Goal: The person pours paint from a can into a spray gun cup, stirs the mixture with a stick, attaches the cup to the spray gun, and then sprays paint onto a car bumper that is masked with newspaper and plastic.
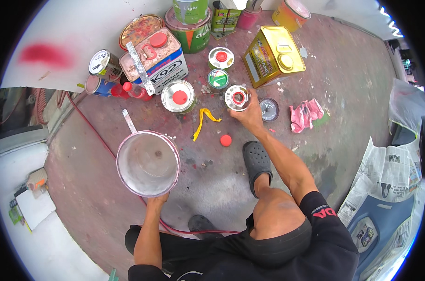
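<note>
My left hand (157,201) grips the near side of a round bucket (148,164) with whitish residue inside; its fingers are mostly hidden beneath. A flat pale strip (128,121) juts from the bucket's far rim. My right hand (251,115) is wrapped round a small metal can (232,97) whose red spout is uncapped. A loose red cap (226,140) lies on the floor nearer to me. Close by the can are a small open tin with green contents (218,79), a round lid or shallow dish (269,109) and a can with a red cap (221,58).
A gold rectangular tin (275,56), a larger red-capped can (179,96) and a white-and-blue jerrycan (154,58) stand farther back. A yellow strip (204,122) and a crumpled pink cloth (306,115) lie on the floor. A red hose (95,131) runs along the left; newspaper-covered panels (376,180) are at right.
</note>
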`<action>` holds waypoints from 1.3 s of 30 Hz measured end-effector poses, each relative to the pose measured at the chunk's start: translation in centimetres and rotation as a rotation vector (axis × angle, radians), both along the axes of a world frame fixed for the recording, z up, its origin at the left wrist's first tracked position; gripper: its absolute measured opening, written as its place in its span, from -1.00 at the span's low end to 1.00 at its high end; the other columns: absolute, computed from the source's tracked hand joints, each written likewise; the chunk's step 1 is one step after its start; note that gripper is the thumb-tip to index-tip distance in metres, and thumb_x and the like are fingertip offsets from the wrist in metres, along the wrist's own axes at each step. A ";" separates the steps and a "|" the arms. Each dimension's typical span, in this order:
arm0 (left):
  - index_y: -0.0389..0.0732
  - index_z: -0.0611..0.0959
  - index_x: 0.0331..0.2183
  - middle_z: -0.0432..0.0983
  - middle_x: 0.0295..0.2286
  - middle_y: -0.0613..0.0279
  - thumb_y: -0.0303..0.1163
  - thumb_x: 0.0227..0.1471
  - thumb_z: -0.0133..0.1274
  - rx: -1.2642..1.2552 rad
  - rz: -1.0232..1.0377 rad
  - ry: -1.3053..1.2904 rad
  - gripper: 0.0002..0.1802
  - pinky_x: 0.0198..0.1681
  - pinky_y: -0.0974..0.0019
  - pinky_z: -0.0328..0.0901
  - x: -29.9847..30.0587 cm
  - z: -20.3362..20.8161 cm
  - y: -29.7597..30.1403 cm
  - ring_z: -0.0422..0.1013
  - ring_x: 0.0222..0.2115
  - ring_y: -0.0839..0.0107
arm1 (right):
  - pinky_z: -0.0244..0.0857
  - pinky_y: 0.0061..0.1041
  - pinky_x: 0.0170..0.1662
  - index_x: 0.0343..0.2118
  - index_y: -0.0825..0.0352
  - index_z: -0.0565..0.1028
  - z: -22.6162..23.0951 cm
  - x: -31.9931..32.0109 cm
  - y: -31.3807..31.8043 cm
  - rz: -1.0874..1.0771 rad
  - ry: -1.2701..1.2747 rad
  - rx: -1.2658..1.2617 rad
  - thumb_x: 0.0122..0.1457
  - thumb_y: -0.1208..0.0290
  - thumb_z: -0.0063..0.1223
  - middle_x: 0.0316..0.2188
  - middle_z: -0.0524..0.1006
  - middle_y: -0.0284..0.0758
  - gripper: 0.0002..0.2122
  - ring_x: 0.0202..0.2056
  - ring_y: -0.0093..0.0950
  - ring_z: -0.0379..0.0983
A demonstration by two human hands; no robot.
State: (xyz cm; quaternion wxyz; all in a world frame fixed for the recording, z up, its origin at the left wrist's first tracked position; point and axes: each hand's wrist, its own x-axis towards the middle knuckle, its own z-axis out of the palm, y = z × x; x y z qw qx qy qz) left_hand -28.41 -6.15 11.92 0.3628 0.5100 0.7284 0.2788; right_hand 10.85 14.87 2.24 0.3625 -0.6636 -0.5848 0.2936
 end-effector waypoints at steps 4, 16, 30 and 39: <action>-0.27 0.74 -0.24 0.61 -0.35 0.22 -0.07 0.35 0.30 -0.123 -0.016 0.024 -0.60 -0.13 0.10 0.38 -0.3 1.3 -0.3 0.48 -0.29 0.28 | 0.40 -0.22 0.36 0.44 0.47 0.20 -0.1 -0.7 0.7 0.019 0.037 -0.026 -0.13 0.17 0.77 0.24 0.57 0.05 0.14 0.29 -0.14 0.55; -0.28 0.75 -0.13 0.71 -0.28 0.10 -0.30 0.17 0.29 0.125 -0.070 -0.056 -0.70 -0.09 0.14 0.46 -0.6 0.8 -0.5 0.62 -0.26 0.16 | 0.47 -0.15 0.10 0.31 0.14 0.57 14.9 -13.0 7.5 0.595 -0.365 0.668 0.16 0.42 0.47 0.06 0.56 -0.14 -0.39 0.03 -0.16 0.54; -0.26 0.73 0.05 0.76 -0.20 -0.08 -0.40 0.12 0.33 0.236 0.000 -0.258 -0.56 -0.02 0.15 0.50 1.0 5.9 0.9 0.73 -0.17 0.05 | 0.52 -0.34 -0.08 0.10 0.39 0.62 35.2 -11.0 3.2 0.399 0.139 0.796 0.49 0.54 0.04 -0.11 0.73 -0.21 -0.77 -0.17 -0.41 0.69; -0.24 0.73 0.13 0.76 -0.09 -0.10 -0.07 0.23 0.41 0.130 -0.116 -0.317 -0.42 0.01 0.08 0.52 3.8 5.5 3.3 0.71 -0.05 0.00 | 0.59 -0.32 -0.17 -0.04 0.53 0.67 44.4 -10.3 -10.8 0.604 -0.140 0.381 0.42 0.54 0.25 -0.14 0.74 -0.04 -0.83 -0.25 -0.29 0.73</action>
